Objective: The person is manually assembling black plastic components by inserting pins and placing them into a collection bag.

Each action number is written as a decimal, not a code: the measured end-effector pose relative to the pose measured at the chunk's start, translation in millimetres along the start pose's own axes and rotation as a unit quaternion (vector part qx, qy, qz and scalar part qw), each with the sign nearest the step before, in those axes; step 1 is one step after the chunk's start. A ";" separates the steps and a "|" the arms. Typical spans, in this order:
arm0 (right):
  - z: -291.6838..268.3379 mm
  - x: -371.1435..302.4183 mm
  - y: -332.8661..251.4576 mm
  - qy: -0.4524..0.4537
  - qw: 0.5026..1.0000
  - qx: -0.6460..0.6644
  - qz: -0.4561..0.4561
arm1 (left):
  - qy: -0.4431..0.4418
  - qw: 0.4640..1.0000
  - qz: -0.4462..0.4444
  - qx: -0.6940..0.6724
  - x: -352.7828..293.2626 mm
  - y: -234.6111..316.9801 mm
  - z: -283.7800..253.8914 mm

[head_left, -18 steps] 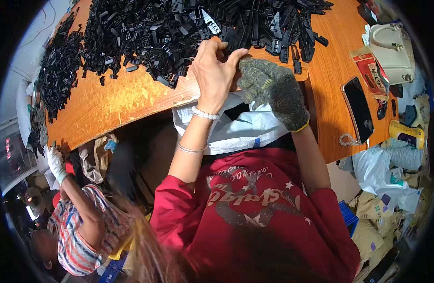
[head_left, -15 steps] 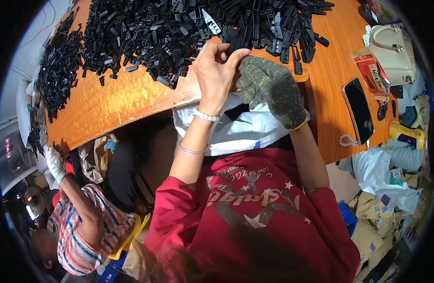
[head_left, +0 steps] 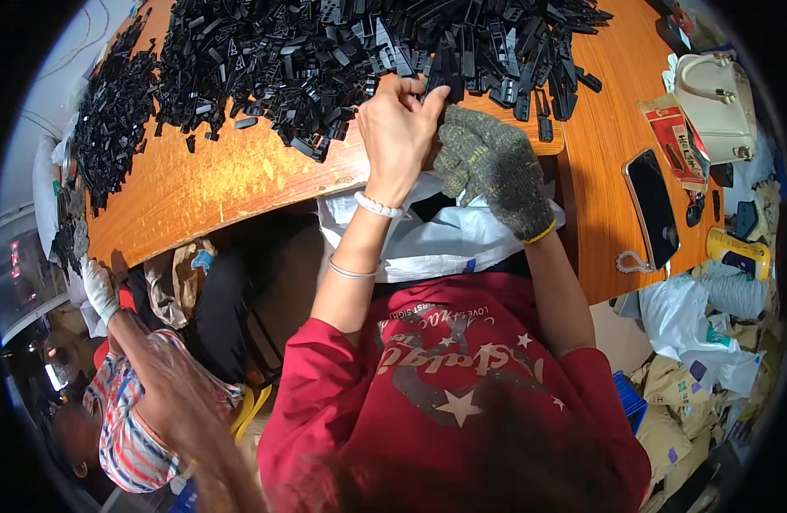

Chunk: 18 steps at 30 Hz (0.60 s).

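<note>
- Black piece [head_left: 446, 75]: located at the tips of the left thumb and forefinger, at the near edge of the heap; its long shape points away from the wearer.
- Left hand [head_left: 398, 128]: bare, raised over the near edge of the tabletop [head_left: 231, 175]. Thumb and forefinger stand a narrow gap apart with the black piece at that gap; whether they grip it cannot be told.
- Right hand [head_left: 496, 167]: in a dark grey knitted glove with a yellow cuff edge, just beside the left hand. Its fingers are curled inward; whether they hold anything cannot be told.
- Heap of black parts [head_left: 282, 60]: spread across the far side of the tabletop, long and short pieces mixed, with a few strays near its front edge.
- White bag [head_left: 445, 244]: below both hands, between the tabletop and the wearer's red top [head_left: 445, 359].
- Left arm: bead bracelet [head_left: 378, 206] at the wrist, thin bangle [head_left: 351, 271] on the forearm.
- Right side of the tabletop: dark-screened phone [head_left: 652, 209] with a strap [head_left: 634, 262], red packet [head_left: 677, 141] and pale handbag [head_left: 710, 103].
- Beyond the right edge: yellow container [head_left: 738, 254], translucent plastic bag [head_left: 675, 321] and blue crate [head_left: 630, 400].
- Left side: co-worker in a striped top [head_left: 137, 427], one white-gloved hand [head_left: 99, 289] near the tabletop's left end.
</note>
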State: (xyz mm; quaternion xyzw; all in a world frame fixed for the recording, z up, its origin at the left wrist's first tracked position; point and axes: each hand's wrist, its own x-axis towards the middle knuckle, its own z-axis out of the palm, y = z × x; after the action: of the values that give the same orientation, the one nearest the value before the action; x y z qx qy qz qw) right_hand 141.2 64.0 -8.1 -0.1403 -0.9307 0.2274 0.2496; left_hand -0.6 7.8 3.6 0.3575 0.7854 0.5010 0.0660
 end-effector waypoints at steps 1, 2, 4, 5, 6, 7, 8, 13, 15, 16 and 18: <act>1.1 -0.9 0.6 0.012 1.000 -0.009 -0.010 | -0.007 1.000 -0.011 -0.004 -2.5 0.2 -2.5; 2.0 -1.5 1.3 0.024 0.999 -0.017 -0.020 | 0.003 1.000 -0.004 -0.015 -5.4 1.2 -3.7; 3.7 -2.3 2.9 0.023 1.000 -0.002 -0.009 | 0.013 1.000 0.013 0.011 -9.5 1.7 -6.4; 4.5 -2.0 3.1 0.022 1.000 0.012 0.005 | 0.026 0.999 0.035 0.018 -10.9 -1.3 -4.7; 4.5 0.0 2.0 0.041 0.999 0.009 -0.007 | 0.029 0.999 0.036 0.019 -12.2 -2.3 -4.3; 3.1 0.4 0.9 0.041 0.999 0.010 -0.010 | 0.047 0.998 0.004 -0.039 -14.0 -2.9 -4.4; 0.3 -0.6 -0.9 0.040 0.999 0.007 0.002 | 0.064 0.993 -0.027 -0.097 -16.2 -4.1 -4.8; -15.8 4.1 -11.9 0.102 0.990 0.095 -0.013 | -0.207 0.910 -0.208 -0.292 -45.6 20.3 -32.1; -11.0 -2.0 -3.4 0.070 0.996 0.029 -0.043 | -0.220 0.952 -0.133 -0.167 -52.4 9.0 -26.4; -13.7 5.1 -9.0 0.034 0.999 0.030 -0.016 | -0.208 0.968 -0.083 -0.113 -53.4 6.7 -31.5; -10.9 2.5 -8.0 0.002 0.994 0.106 0.031 | 0.013 0.991 0.134 0.003 -46.4 -7.7 -37.5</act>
State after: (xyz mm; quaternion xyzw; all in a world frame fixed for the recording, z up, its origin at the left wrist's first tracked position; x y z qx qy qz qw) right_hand 143.7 61.9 5.3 -0.1418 -0.8963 0.3321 0.2575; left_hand 12.4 -51.0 3.6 0.4533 0.7329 0.5072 -0.0130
